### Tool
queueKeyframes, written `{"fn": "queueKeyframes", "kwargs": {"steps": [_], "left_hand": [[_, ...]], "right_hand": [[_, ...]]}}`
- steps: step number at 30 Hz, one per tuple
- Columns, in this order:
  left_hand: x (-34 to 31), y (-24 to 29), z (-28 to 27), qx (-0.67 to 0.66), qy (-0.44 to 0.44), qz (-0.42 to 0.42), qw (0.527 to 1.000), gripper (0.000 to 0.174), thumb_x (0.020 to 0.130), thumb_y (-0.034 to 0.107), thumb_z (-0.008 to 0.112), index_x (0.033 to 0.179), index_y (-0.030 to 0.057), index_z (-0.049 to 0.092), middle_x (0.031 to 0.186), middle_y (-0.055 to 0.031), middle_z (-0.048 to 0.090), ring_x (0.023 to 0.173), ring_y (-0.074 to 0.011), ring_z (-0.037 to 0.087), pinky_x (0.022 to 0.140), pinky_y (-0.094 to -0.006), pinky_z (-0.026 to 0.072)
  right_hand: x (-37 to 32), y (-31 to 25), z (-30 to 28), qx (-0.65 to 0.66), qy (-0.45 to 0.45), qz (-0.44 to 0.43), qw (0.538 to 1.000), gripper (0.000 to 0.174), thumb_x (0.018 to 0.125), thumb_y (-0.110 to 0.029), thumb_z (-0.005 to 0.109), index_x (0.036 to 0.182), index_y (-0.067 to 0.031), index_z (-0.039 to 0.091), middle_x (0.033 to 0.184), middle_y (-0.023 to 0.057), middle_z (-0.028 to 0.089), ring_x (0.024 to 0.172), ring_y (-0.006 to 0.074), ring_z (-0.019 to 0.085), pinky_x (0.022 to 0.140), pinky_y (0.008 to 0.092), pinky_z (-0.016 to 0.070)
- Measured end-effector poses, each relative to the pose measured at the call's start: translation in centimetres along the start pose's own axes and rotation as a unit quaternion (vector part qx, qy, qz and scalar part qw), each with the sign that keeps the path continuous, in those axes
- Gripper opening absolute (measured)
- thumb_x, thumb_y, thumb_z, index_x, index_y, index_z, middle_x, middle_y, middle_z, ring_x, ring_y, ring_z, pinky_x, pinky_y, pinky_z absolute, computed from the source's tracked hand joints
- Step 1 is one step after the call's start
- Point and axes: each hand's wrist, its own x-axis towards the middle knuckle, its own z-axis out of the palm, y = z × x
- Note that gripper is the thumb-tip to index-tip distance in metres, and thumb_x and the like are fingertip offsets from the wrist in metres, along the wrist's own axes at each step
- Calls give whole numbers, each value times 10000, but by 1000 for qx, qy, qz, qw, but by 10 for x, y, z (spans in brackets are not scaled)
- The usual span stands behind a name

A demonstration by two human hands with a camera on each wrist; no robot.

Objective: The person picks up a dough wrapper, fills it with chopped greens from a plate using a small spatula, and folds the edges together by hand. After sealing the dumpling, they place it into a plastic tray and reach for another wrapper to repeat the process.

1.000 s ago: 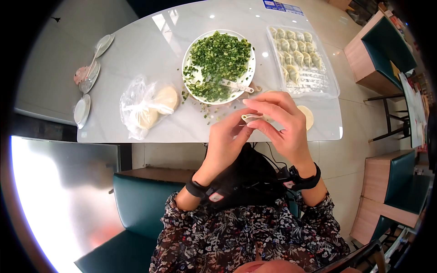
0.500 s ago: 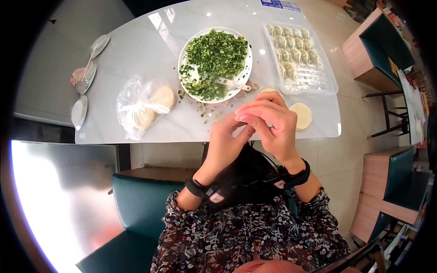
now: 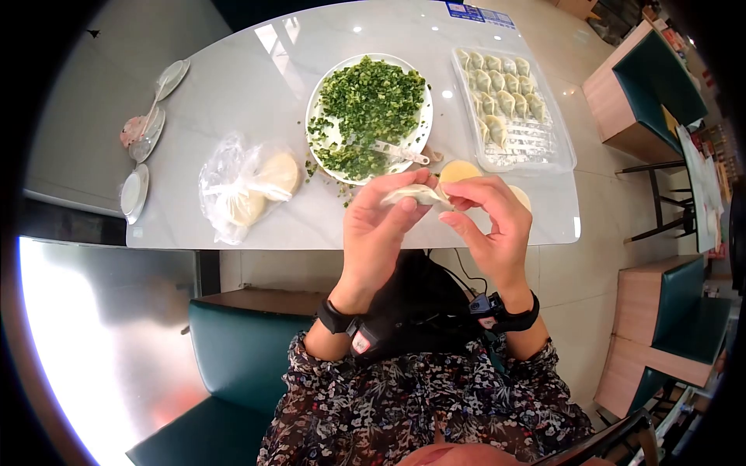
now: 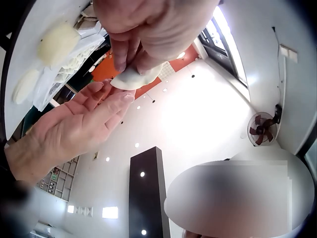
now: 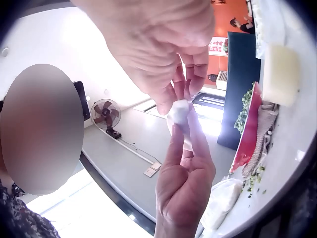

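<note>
A folded, pale dumpling (image 3: 416, 194) is held just over the table's near edge in the head view. My left hand (image 3: 374, 233) pinches its body between thumb and fingers. At its right end, my right hand (image 3: 493, 221) pinches the wrapper's tip with thumb and fingertips. The left wrist view shows the dumpling (image 4: 136, 78) between both hands, its edge pressed together. In the right wrist view the dumpling (image 5: 180, 116) is partly covered by fingers. Round wrappers (image 3: 458, 171) lie on the table just beyond my right hand.
A plate (image 3: 423, 128) of chopped greens with a spoon (image 3: 400, 151) stands at the middle. Right of it is a plastic tray (image 3: 536, 159) with rows of dumplings. A plastic bag (image 3: 225, 190) of round dough lies left. Small dishes (image 3: 134, 190) line the far left edge.
The hands were close together over the dumpling; now they stand further apart, and more of the dumpling shows. My right hand has shifted right to its end.
</note>
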Motion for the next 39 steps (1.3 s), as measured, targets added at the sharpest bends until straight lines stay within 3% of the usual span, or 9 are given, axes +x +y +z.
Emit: {"fn": "queueKeyframes", "kwargs": {"steps": [5,16,22,24,26,30,32,37,39], "left_hand": [[-3,-7,3,-50,-8,7,999,293,1020,20,635,1311,28,609,1389,-169,628,1310,-292,608,1100,-445,514],[-6,-8,1,-29,-10,-15,999,317,1008,1,647,1323,35,621,1388,-166,634,1280,-264,626,1087,-410,527],[10,3,-10,180,-103,66,976,542,948,49,738,1459,42,556,1387,-153,641,1304,-242,608,1120,-411,482],[21,17,-11,247,-124,106,955,617,925,83,777,1490,42,534,1385,-148,645,1323,-238,595,1120,-405,472],[30,32,-14,418,-236,94,872,686,943,252,778,1529,39,491,1346,-134,655,1263,-206,602,1047,-361,491],[34,20,-15,347,-281,102,889,688,1004,397,682,1542,28,463,1251,-97,664,1006,-168,628,877,-316,519],[27,25,-9,295,-271,23,916,653,1071,474,532,1537,21,468,1133,-67,665,790,-113,554,711,-269,495],[13,35,4,257,-202,-77,942,626,1110,495,402,1509,24,510,964,-48,646,710,-60,516,604,-209,416],[12,34,3,254,-190,-88,944,621,1119,493,365,1501,29,521,914,-45,632,702,-52,507,590,-199,394]], "right_hand": [[2,2,3,-83,39,-53,994,178,821,63,785,973,-27,758,916,87,732,785,226,703,668,315,542],[14,-10,5,-94,52,-98,989,162,815,49,797,944,-37,752,888,79,717,784,244,701,653,332,540],[10,-7,-2,-93,-1,-44,995,103,862,21,769,956,-11,743,872,91,718,753,216,702,679,302,540],[9,-10,-2,37,-24,66,997,54,900,4,743,953,3,734,869,91,721,748,186,700,684,290,539],[9,-8,0,44,-33,76,996,44,909,-2,738,952,5,731,872,88,723,753,178,700,685,290,541],[13,-8,2,21,-36,55,998,45,913,-6,735,955,8,729,872,92,722,755,183,701,681,295,539],[14,-13,1,-10,-35,47,998,45,909,-10,739,951,5,728,871,95,721,751,188,701,674,297,536],[13,-18,2,-72,-31,7,997,82,887,2,756,959,-6,719,860,97,701,719,192,680,652,298,520],[11,-18,0,-76,-5,-5,997,140,946,-69,711,1071,-8,689,943,97,684,817,189,668,729,310,520]]}}
